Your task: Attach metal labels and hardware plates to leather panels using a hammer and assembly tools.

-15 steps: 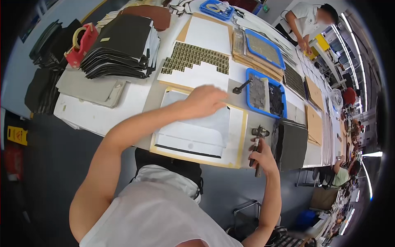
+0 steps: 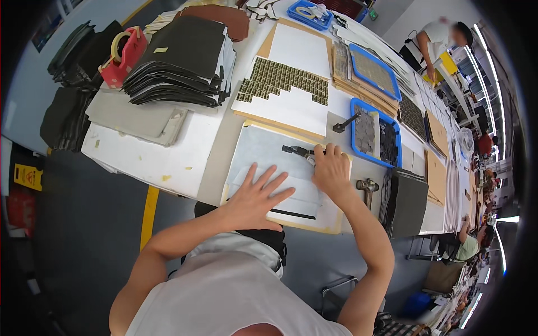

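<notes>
My left hand (image 2: 258, 196) lies flat, fingers spread, on a pale translucent sheet (image 2: 263, 148). Beneath the sheet is a white board with yellowish taped edges (image 2: 336, 215). A dark strip (image 2: 294, 214) runs near the board's front edge. My right hand (image 2: 332, 172) is closed around a dark pliers-like tool (image 2: 301, 151), its flat dark end pointing left over the sheet's far part. The tool's handle is mostly hidden in my fingers. Right of the board lies a hammer (image 2: 367, 186), apart from my hand.
Beyond the board, small patterned pieces cover part of a white sheet (image 2: 280, 120). A blue tray (image 2: 376, 159) holds grey and black pieces, with a small black tool (image 2: 346, 123) beside it. Dark sheets are stacked at right (image 2: 412, 201) and left (image 2: 185, 47), near a red tape dispenser (image 2: 124, 59).
My right hand has lifted the pliers-like tool from beside the hammer and moved it left over the sheet. My left hand has come back toward me and flattened on the sheet.
</notes>
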A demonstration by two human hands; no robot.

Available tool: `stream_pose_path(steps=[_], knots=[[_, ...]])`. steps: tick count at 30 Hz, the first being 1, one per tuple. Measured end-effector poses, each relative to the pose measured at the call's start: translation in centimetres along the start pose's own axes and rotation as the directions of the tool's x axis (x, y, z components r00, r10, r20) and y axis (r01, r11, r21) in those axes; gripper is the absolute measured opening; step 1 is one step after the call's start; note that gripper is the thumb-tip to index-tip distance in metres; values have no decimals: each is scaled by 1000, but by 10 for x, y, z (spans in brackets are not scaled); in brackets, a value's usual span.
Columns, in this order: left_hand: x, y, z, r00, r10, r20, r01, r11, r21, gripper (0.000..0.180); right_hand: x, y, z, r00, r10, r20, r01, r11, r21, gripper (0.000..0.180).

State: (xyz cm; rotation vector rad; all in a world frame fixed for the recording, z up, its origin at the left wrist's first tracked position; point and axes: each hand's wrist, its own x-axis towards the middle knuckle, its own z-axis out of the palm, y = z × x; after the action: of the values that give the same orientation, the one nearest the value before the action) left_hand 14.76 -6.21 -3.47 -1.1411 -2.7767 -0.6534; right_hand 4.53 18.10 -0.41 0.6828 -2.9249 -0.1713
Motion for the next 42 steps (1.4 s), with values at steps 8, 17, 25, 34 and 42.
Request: stream_pose_path(steps=[8, 17, 25, 34, 42], knots=[[0, 0, 1, 1000, -19, 5, 19, 1000, -7, 101, 2, 0, -6, 998, -67, -17, 64, 989, -135, 19], [-1, 2, 1, 1000, -20, 7, 21, 1000, -22, 101, 6, -3, -5, 997, -33, 70, 37, 998, -55, 18], [-2, 1, -1, 999, -52, 10, 53, 997, -49, 100, 8, -14, -9, 995, -96, -15, 94, 990, -110, 18], [11, 5, -2, 999, -28, 31, 29, 999, -34, 98, 10, -6, -14, 995, -51, 85, 66, 980, -187, 10], [10, 16, -10, 998, -33, 51, 33, 999, 3, 99, -4, -4, -11, 981, 154, 117, -172, 970, 169, 33]])
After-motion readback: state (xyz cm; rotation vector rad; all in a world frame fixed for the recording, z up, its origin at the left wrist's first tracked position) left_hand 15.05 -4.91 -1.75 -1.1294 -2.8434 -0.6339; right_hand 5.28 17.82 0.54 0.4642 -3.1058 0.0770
